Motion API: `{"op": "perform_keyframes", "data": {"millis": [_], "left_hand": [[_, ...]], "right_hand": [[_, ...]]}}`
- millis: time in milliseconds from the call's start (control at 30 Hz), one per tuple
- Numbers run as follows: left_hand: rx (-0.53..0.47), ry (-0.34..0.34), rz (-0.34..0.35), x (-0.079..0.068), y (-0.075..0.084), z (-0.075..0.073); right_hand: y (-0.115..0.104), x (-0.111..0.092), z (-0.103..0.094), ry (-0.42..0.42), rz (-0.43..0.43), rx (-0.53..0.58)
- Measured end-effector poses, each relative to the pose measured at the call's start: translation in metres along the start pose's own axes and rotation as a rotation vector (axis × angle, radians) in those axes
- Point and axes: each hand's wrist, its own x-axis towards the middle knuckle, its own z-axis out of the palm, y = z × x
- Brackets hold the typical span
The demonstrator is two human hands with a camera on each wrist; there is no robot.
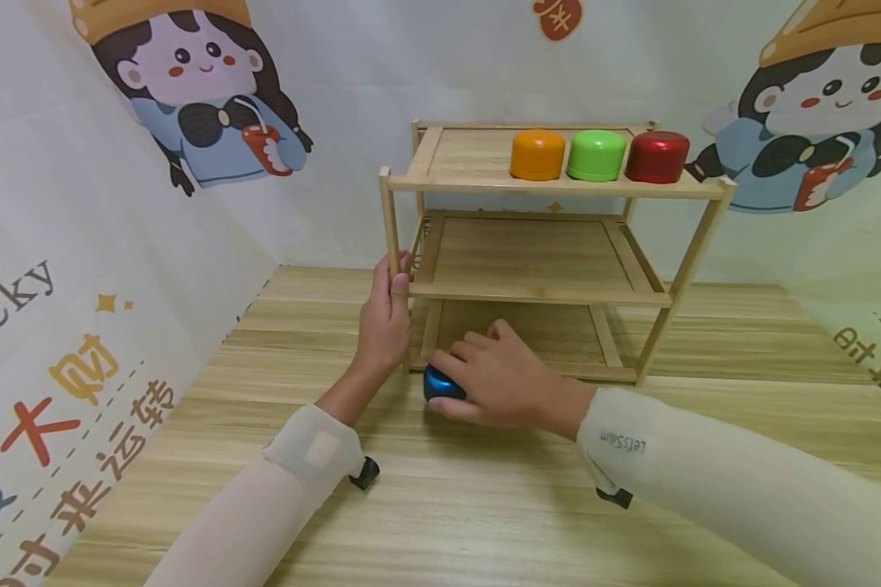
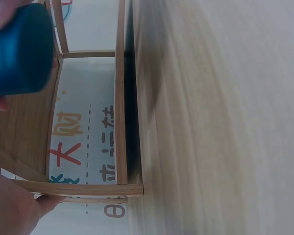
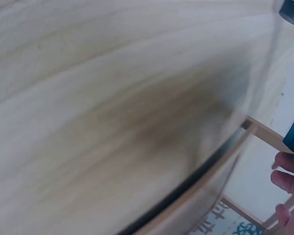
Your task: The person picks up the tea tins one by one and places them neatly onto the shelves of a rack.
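My right hand grips a small blue metallic canister in front of the rack's lowest shelf. In the left wrist view the canister hangs clear of the table, its flat end showing. My left hand holds the left front post of a three-tier wooden rack at about the middle shelf's height. On the right part of the top shelf stand an orange canister, a green canister and a red canister in a row. Part of the blue canister is hidden by the right fingers.
The rack stands on a wood-grain table. Behind and beside it hangs a white printed cloth with cartoon figures and lettering. A dark wrist camera sticks out from the left sleeve, and another camera from the right.
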Motion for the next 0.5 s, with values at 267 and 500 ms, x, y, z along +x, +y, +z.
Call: {"op": "perform_keyframes", "data": {"millis": [267,500], "left_hand": [[0.006,-0.01,-0.007,0.001,-0.001,0.002],[0.008,-0.011,0.001,0.0,-0.003,0.0]], "right_hand": [[0.013,-0.002,-0.021,0.018,-0.002,-0.031],[0.021,-0.003,-0.037,0.065,-0.024,-0.036]]}}
